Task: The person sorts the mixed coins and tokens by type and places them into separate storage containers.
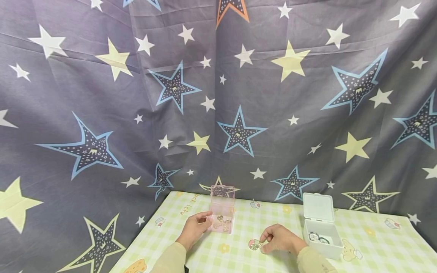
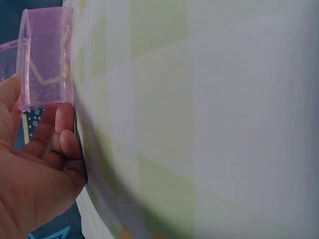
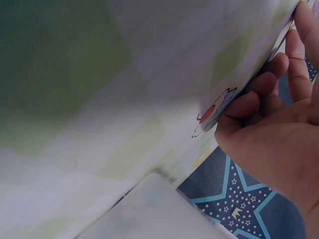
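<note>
A see-through pink box (image 1: 222, 206) stands on the table with its lid up. Several round, shiny coin-like pieces (image 1: 220, 218) lie inside it. My left hand (image 1: 195, 228) holds the box at its left side; in the left wrist view the thumb (image 2: 10, 92) reaches one edge while other fingertips (image 2: 65, 117) sit beside its wall. To the right, my right hand (image 1: 280, 239) is down at the tabletop, thumb and forefinger pinching at a small cluster of shiny coins (image 1: 254, 245). The fingertips partly cover them. In the right wrist view those coins are mostly hidden.
A white box (image 1: 326, 248) with its lid raised stands right of my right hand, with small dark-and-light round items (image 1: 318, 238) inside. A green checked cloth (image 1: 205, 256) covers the table. Behind hangs a grey curtain (image 1: 191, 125) with stars.
</note>
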{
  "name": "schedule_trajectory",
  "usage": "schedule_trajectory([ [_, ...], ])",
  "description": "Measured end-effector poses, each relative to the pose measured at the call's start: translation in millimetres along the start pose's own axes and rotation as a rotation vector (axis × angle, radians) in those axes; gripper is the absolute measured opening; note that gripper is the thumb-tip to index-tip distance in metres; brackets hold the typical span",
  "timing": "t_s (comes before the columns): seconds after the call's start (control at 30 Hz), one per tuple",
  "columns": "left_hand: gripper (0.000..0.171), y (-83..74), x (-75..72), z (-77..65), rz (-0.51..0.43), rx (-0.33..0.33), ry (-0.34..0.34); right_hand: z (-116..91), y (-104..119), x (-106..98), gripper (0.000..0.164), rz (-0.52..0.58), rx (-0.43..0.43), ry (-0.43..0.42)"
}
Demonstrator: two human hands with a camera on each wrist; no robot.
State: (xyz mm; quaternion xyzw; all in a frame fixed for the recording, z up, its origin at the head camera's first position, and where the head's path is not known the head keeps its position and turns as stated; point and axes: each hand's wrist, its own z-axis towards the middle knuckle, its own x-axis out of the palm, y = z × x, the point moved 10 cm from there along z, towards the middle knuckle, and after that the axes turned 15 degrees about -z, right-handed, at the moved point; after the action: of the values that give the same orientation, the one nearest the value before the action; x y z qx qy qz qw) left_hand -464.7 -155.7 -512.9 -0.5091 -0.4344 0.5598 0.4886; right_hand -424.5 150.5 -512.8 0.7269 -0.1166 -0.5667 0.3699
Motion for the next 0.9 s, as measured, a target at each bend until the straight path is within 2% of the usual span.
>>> schedule_trajectory([
  [0.5, 0.043, -2.4, -0.6, -2.4, 0.005, 0.002, -0.005, -2.8, 5.2, -0.6, 0.020, -0.042, 0.007, -0.029],
  [0.9, 0.042, -4.3, 0.1, -3.7, -0.016, -0.006, -0.002, -2.9, 5.8, 0.7, 0.020, -0.112, 0.084, -0.037],
])
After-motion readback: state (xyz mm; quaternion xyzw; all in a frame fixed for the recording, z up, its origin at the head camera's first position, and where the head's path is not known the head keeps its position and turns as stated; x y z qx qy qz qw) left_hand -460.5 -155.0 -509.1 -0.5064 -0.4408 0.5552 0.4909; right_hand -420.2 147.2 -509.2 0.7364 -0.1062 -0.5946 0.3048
